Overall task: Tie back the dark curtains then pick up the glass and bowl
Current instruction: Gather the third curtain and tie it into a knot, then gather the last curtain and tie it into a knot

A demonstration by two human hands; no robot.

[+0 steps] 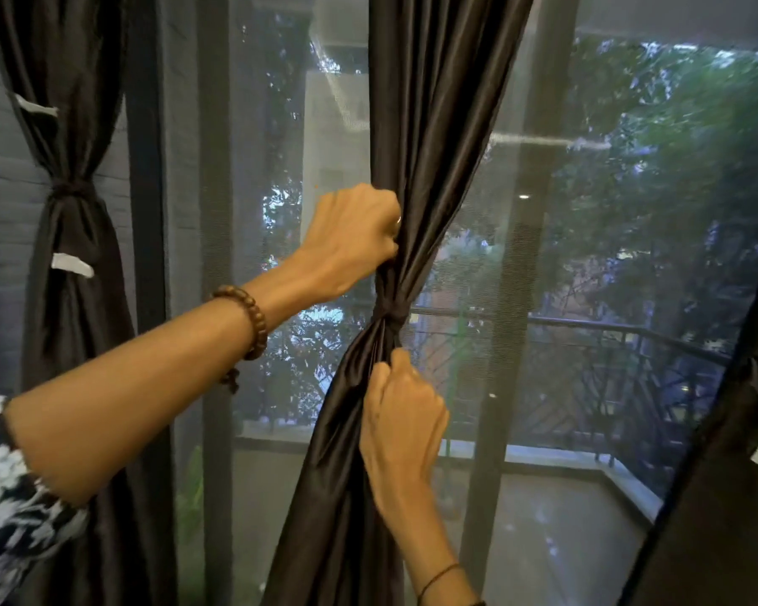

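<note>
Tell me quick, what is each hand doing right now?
Left hand: grips the middle curtain above its tie.
Right hand: pinches it just below.

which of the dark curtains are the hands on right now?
The middle curtain: left hand grips it above its knot, right hand pinches below. The left curtain and right curtain hang untouched.
</note>
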